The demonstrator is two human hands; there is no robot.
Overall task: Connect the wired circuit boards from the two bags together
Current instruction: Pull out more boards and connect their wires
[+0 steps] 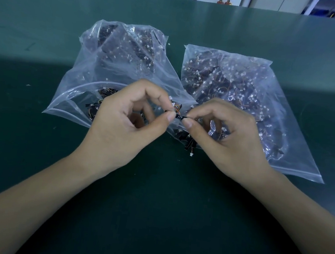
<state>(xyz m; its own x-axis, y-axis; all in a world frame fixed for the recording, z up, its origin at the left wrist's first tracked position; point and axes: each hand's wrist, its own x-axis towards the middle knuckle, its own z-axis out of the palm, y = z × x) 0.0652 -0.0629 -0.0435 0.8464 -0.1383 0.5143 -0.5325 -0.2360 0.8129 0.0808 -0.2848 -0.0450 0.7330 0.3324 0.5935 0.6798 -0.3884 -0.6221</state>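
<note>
Two clear plastic bags lie side by side on the green table, the left bag (115,60) and the right bag (247,97), each full of small black circuit boards with thin wires and white plugs. In front of them my left hand (126,120) and my right hand (221,132) meet. Between the fingertips sits a small black circuit board (179,116) with orange wires; my left thumb and forefinger pinch its left end, my right thumb and forefinger pinch its right end. The join itself is too small to make out.
A few loose black boards (189,143) with a white plug lie on the green table (37,155) below my hands, at the bags' mouths. Shelves and small items stand beyond the table's far edge.
</note>
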